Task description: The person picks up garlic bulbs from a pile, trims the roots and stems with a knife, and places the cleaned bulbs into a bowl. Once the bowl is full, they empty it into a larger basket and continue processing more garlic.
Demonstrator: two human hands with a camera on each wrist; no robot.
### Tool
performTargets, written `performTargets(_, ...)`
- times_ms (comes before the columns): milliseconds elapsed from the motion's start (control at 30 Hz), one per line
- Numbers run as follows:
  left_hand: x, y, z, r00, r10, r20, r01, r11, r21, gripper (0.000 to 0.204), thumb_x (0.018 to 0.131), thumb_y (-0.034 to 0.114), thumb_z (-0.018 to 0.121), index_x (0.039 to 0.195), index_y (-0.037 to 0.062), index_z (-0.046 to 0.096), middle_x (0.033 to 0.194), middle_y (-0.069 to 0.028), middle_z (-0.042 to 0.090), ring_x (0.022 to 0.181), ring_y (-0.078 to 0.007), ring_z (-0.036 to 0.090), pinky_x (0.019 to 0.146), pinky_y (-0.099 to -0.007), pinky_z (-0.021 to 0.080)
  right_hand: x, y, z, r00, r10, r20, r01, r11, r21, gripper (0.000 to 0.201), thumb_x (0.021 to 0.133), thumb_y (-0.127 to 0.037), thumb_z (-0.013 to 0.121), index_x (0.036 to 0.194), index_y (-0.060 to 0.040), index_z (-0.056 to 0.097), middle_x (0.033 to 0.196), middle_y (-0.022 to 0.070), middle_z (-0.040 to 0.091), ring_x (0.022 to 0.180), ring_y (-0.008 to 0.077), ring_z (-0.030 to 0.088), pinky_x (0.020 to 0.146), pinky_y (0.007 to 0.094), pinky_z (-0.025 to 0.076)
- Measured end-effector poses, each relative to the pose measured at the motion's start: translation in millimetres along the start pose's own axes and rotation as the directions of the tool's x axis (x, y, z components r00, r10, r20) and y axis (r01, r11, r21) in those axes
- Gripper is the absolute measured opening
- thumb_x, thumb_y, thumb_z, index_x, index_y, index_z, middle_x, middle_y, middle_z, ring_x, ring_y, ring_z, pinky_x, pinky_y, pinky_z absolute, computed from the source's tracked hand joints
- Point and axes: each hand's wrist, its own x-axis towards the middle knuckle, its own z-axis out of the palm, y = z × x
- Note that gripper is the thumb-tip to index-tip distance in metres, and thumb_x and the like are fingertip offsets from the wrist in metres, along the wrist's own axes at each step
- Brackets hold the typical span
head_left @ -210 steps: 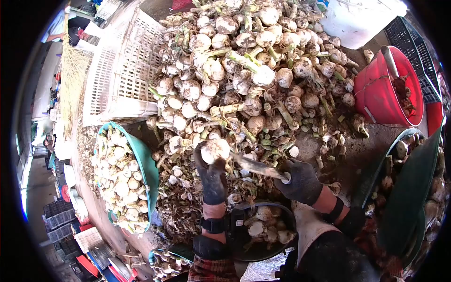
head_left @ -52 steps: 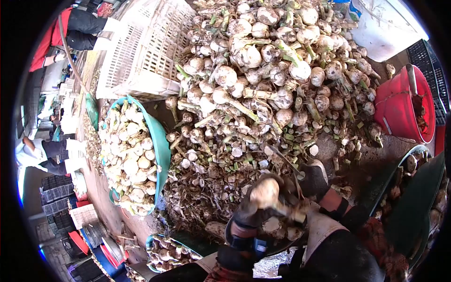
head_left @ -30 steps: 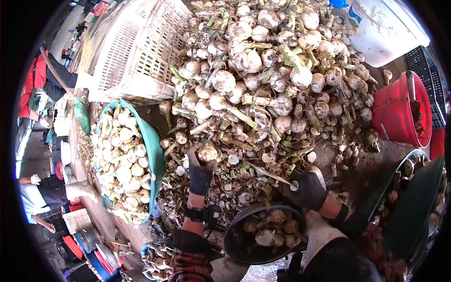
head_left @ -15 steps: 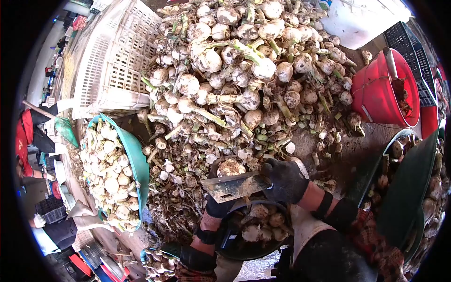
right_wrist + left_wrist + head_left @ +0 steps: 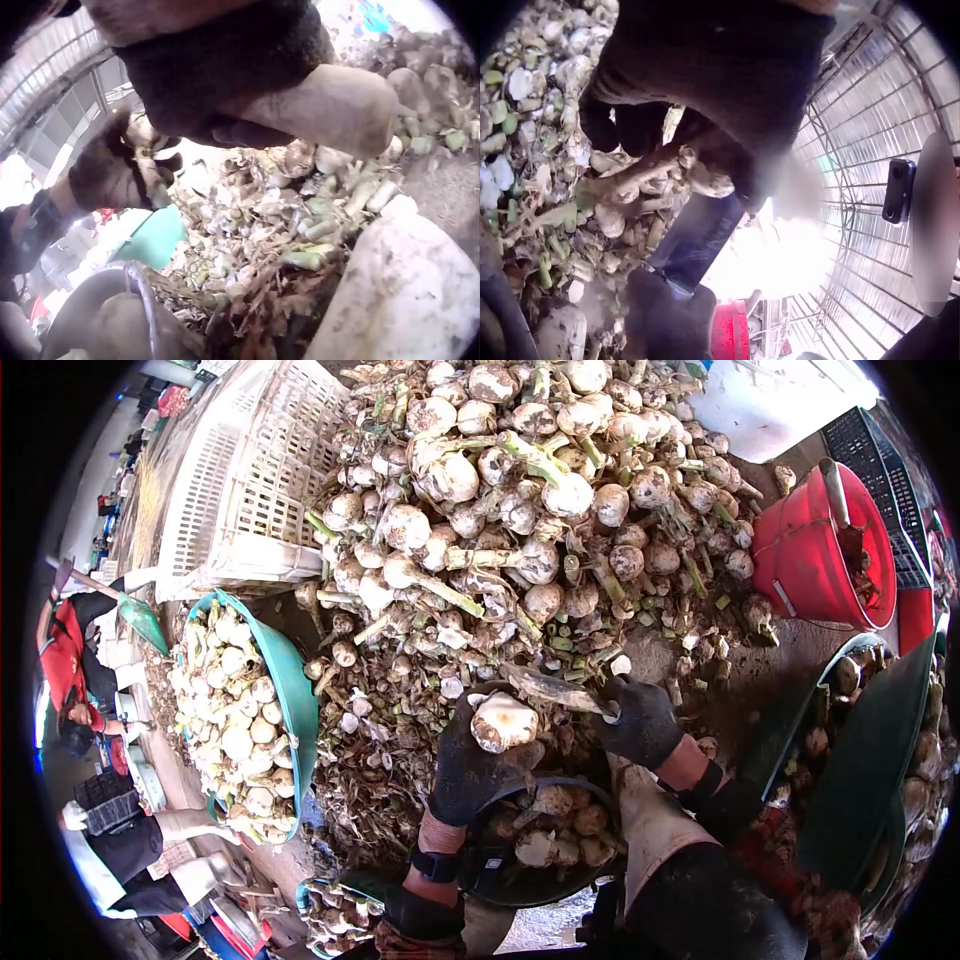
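Observation:
My gloved left hand grips a garlic bulb, its pale trimmed face turned up, over the scraps in front of the dark bucket. A long stem hangs from the bulb in the left wrist view. My gloved right hand holds a knife, its wide blade pointing left toward the bulb's upper side. Fingers wrap the thick pale handle in the right wrist view. Several garlic bulbs lie inside the dark bucket, below and between the hands.
A large garlic heap rises ahead, with trimmed scraps before it. A full teal tub and white crate stand left. At right are a red bucket and a green tub. Other people are far left.
Since a second ago, the left hand has brought the bulb back from the heap's edge. The blade lay across the bulb half a second ago; now it is above and right, exposing the pale face.

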Motion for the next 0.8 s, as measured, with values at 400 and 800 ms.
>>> performTargets(400,1.7,-8.3,42.5,0.979,-0.184,-0.082,0.002,0.416,-0.909,0.045,0.083,0.008,0.057,0.124,0.0003,0.04,0.118,-0.0152,0.052,0.115,-0.0283,0.052,0.103,-0.041,0.04,9.8,-47.3,-5.9,0.988,0.035,-0.148,0.032,0.903,0.428,0.015,0.074,-0.016,0.064,0.073,-0.003,0.056,0.059,0.0181,0.055,0.058,0.0386,0.058,0.05,0.0432,0.044)
performTargets(800,-60.2,-25.4,35.3,0.972,-0.129,0.195,0.163,-0.222,-0.961,0.065,0.076,0.022,0.07,0.129,-0.002,0.041,0.125,-0.0185,0.052,0.118,-0.0332,0.051,0.095,-0.0454,0.049,-10.3,-8.9,36.5,0.992,-0.046,0.12,0.01,0.958,0.286,0.032,0.071,-0.028,0.068,0.091,-0.0031,0.063,0.077,0.019,0.062,0.072,0.0393,0.061,0.064,0.045,0.05)
